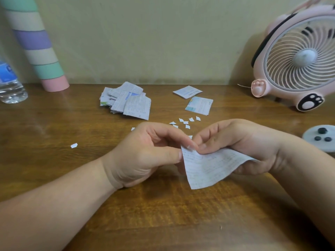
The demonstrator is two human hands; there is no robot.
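- We hold the slip (208, 169) just above the desk (54, 178), right in front of us. Its lower corner hangs free.
- Our left hand (145, 154) pinches the slip's top corner between thumb and forefinger.
- Our right hand (241, 145) pinches just beside it, its other fingers curled under the sheet. So both hands are closed on the paper.
- Judging by the bits (186, 123) lying on the desk beyond our hands, we think the step in hand is tearing a small piece off that corner.
- To do it well, we should bring the two pinches together until they touch. The tear then starts exactly between them and runs short.
- We should draw one hand toward us and the other away, slowly. A sharp tug could rip far down the sheet.
- The right hand should carry the body of the sheet so that it neither flops nor creases.
- The torn piece is best dropped among the other bits, well apart from the stack (126, 101) of slips at the back.
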